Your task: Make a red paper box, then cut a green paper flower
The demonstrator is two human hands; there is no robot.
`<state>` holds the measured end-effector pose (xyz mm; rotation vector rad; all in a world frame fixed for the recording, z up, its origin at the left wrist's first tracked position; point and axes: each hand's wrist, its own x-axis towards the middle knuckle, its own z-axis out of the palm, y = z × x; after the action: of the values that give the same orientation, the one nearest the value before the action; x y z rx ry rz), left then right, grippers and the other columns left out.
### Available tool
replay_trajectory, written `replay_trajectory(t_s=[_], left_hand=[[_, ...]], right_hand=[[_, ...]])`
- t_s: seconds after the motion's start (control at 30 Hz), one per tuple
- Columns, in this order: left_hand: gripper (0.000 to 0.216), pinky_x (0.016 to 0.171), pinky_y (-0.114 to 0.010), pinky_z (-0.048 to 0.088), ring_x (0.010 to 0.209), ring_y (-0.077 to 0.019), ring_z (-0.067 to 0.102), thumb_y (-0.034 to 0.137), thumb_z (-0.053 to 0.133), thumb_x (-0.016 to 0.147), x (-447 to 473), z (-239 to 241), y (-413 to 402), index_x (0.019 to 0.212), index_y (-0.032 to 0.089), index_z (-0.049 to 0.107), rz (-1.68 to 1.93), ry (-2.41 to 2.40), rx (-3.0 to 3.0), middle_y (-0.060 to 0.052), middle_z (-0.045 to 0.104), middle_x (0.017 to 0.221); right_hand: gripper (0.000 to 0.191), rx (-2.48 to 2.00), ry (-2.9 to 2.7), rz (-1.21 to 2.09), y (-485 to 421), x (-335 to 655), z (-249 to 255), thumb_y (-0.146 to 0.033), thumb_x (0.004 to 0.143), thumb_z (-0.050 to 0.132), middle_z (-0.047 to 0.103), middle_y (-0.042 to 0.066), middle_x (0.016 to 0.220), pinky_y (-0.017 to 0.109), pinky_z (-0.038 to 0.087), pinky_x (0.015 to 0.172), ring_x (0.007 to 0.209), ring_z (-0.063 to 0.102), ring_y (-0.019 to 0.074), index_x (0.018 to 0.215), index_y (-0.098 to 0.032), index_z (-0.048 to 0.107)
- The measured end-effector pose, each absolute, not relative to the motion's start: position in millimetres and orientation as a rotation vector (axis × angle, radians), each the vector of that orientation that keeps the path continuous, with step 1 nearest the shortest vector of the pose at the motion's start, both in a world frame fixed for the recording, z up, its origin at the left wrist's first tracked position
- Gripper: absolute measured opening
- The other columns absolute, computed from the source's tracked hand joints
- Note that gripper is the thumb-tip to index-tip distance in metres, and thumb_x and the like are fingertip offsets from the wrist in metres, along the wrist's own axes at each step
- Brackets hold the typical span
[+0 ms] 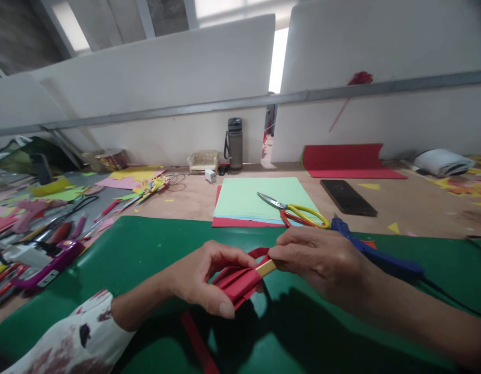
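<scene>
Left hand (203, 278) is curled around a folded bundle of red paper strips (238, 283), thumb underneath and fingers over the top, holding it just above the dark green cutting mat (147, 249). Right hand (318, 257) pinches the pale wooden stick (266, 268) that pokes out of the bundle's right end, fingertips closed on it. A loose red paper strip (197, 343) lies on the mat below the hands.

Just behind the right hand lies a blue glue gun (375, 254) with its cord trailing right. Farther back on the tan tabletop: a stack of light green and red paper sheets (248, 200) with yellow-handled scissors (298, 212) resting on it, a black phone (347, 197) lying flat, and a grey water bottle (235, 144) upright by the white partition. Paper scraps and tools clutter the left side.
</scene>
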<state>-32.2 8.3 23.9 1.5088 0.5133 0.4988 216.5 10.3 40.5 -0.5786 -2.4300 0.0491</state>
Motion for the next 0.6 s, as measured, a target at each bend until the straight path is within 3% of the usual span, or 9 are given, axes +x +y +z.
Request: replay_trajectory(t_s=[0.2,0.43,0.6], left_hand=[[0.068,0.076,-0.031,0.042,0.083,-0.0216,0.056,0.051,0.08,0.054,-33.7,23.6,8.0,0.107,0.012,0.063,0.509,0.545,1.557,-0.01,0.065,0.095],[0.061,0.074,-0.029,0.042,0.082,-0.0192,0.054,0.045,0.08,0.056,-31.8,25.7,7.8,0.106,0.014,0.064,0.476,0.494,1.512,-0.009,0.064,0.096],[0.059,0.069,-0.026,0.038,0.076,-0.0162,0.05,0.046,0.076,0.059,-31.6,27.2,8.6,0.107,0.013,0.063,0.443,0.483,1.524,-0.008,0.061,0.094]], right_hand=[[0.024,-0.516,-2.438,-0.202,5.8,219.1,49.0,-0.004,0.088,0.044,0.064,0.006,0.08,0.028,0.042,0.065,0.07,0.058,0.0158,0.093,-0.019,0.063],[0.019,-0.628,-2.444,0.243,7.4,214.8,48.2,-0.012,0.09,0.049,0.063,0.004,0.077,0.022,0.042,0.057,0.064,0.056,0.0122,0.085,-0.018,0.067],[0.016,-0.586,-2.409,0.322,12.0,214.3,41.7,-0.014,0.09,0.051,0.063,0.004,0.081,0.022,0.043,0.06,0.067,0.057,0.0116,0.088,-0.019,0.066]])
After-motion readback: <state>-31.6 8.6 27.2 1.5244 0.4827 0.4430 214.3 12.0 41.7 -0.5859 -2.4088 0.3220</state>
